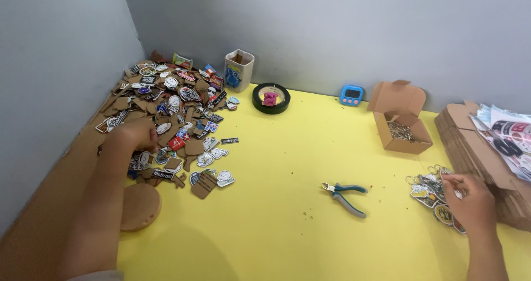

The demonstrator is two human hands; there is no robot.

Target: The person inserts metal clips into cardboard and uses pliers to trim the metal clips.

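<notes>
My left hand (134, 138) reaches into a large heap of printed charms and brown cardboard offcuts (171, 107) at the left; its fingers are curled over pieces there, and I cannot tell if it grips one. My right hand (469, 200) rests at the right on a small pile of finished keychains with metal rings (430, 188), fingers bent on them. Blue-handled pliers (345, 194) lie on the yellow table (287, 165) between the two hands.
An open cardboard box of metal rings (402, 127) stands at the back right. A stack of flat cardboard with printed sheets (500, 134) lies at the far right. Also a blue timer (352, 95), black tape roll (271, 98), printed cup (239, 70) and round wooden disc (140, 206).
</notes>
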